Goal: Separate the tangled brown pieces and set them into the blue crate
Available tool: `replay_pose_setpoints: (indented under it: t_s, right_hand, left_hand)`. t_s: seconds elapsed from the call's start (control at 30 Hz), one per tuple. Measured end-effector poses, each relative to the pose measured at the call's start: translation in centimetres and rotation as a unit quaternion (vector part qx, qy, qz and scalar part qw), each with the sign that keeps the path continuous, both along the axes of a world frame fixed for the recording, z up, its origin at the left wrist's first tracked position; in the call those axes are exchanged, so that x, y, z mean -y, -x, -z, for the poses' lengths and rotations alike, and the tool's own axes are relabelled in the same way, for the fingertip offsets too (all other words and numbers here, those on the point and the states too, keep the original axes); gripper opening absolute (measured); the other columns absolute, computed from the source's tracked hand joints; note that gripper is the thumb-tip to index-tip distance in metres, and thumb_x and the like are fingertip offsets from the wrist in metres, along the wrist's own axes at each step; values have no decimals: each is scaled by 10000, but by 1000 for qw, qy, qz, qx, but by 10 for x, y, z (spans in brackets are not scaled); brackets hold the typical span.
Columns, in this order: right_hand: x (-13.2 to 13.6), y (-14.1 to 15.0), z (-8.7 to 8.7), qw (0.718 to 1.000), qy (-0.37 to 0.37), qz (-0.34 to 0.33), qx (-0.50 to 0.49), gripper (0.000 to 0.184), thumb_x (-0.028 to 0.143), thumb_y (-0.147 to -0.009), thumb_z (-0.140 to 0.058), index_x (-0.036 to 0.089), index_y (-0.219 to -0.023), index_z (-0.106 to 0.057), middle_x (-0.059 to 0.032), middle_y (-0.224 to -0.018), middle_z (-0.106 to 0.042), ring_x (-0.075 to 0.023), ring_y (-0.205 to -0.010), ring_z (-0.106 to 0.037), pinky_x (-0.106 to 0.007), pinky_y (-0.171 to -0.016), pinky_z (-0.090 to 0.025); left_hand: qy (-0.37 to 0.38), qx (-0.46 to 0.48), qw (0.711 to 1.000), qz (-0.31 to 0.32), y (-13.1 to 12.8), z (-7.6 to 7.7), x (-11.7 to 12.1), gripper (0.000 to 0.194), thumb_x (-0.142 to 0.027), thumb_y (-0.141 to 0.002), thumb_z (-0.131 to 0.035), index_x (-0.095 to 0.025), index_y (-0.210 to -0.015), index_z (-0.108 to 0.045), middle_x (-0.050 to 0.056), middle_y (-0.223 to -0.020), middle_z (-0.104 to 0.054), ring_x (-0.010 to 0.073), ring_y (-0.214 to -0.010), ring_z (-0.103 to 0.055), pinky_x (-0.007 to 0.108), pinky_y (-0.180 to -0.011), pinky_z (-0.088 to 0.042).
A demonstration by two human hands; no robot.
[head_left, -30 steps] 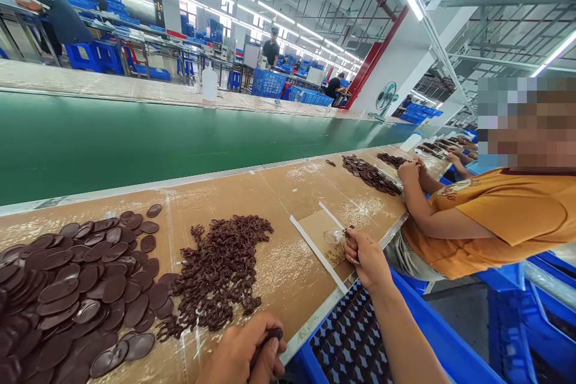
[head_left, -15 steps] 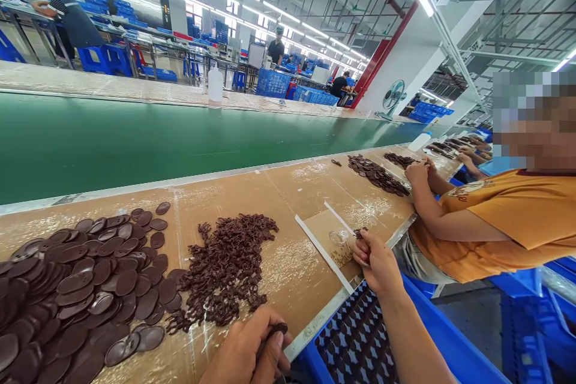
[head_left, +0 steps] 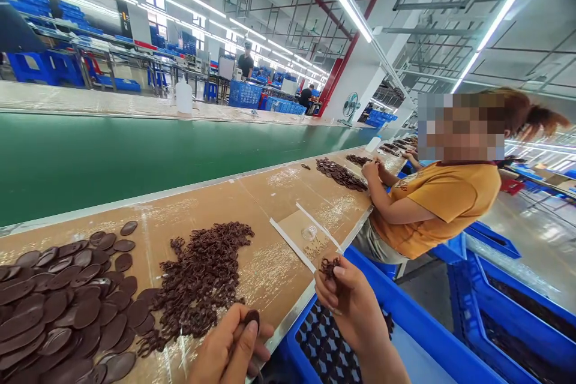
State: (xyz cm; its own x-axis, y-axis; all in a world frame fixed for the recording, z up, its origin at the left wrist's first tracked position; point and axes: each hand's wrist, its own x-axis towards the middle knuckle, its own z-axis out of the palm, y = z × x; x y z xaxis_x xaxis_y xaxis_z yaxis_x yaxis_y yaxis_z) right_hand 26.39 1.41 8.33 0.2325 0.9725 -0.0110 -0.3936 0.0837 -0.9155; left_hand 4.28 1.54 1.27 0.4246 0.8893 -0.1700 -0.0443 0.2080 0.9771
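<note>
My left hand (head_left: 225, 348) pinches a dark brown oval disc (head_left: 252, 317) between thumb and fingers, low over the table's near edge. In my right hand (head_left: 351, 306), the fingertips are closed on a small dark brown curly piece (head_left: 330, 266) with twisted strands. The hands are apart. Left of them lies a heap of curly pieces (head_left: 202, 279), and farther left a heap of oval discs (head_left: 58, 306). A clear round dish (head_left: 309, 233) rests between two white strips, just beyond my right hand. Below that hand, a blue crate (head_left: 414, 336) holds rows of brown pieces (head_left: 324, 339).
A green conveyor belt (head_left: 112, 162) runs beyond the cardboard-covered table (head_left: 265, 192). A co-worker in an orange shirt (head_left: 445, 204) handles pieces at right, near another heap of discs (head_left: 342, 174). More blue crates (head_left: 531, 300) stand on the right. A white bottle (head_left: 183, 96) stands across the belt.
The view has swung to the right. My right hand has drawn back from beside the clear dish, with the curly piece now raised and turned toward me. My left hand still holds the disc.
</note>
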Motion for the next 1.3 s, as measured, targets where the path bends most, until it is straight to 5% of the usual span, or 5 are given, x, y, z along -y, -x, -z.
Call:
replay_pose_setpoints:
  t_s: [0.2, 0.47, 0.6, 0.73, 1.3]
  right_hand:
    - [8, 9, 3, 1000, 12, -10, 6, 242, 357, -784, -776, 181, -720, -622, 49, -550, -468, -63, -435, -345, -218, -440, -232]
    - [18, 32, 10, 992, 46, -71, -97, 190, 283, -755, -804, 146, -738, -674, 34, -539, -543, -34, -412, -344, -160, -407, -284]
    - [34, 54, 10, 891, 20, -194, -411, 206, 283, -806, -721, 160, -688, -606, 103, -488, -416, 1, -349, -197, -87, -309, -226]
    - [44, 69, 11, 825, -43, -229, -516, 250, 306, -842, -667, 196, -664, -529, 125, -462, -401, 24, -296, -156, -40, -275, -206]
    - [41, 68, 10, 835, -84, -232, -493, 214, 290, -878, -668, 179, -714, -586, 128, -488, -405, 31, -291, -137, -37, -269, -234]
  left_hand:
    - [-16, 9, 999, -31, -1, 2, 0, 553, -740, -933, -435, -210, -849, -567, 40, -624, -718, 132, -486, -603, 226, -508, -485]
    - [-39, -46, 996, -70, 3, -1, 5, 434, -687, -948, -448, -258, -907, -501, -81, -526, -501, 115, -402, -424, 210, -403, -321]
    - [-54, -53, 996, -57, 3, -1, 7, 432, -681, -958, -431, -255, -919, -496, -75, -562, -507, 122, -438, -442, 218, -431, -339]
    - [-54, -48, 996, -43, 4, 3, 5, 417, -661, -976, -416, -250, -965, -481, -78, -560, -513, 131, -475, -486, 221, -464, -375]
    - [-68, -51, 996, -29, 5, -1, 6, 344, -574, -1026, -379, -239, -1045, -454, -53, -664, -651, 104, -459, -542, 218, -486, -415]
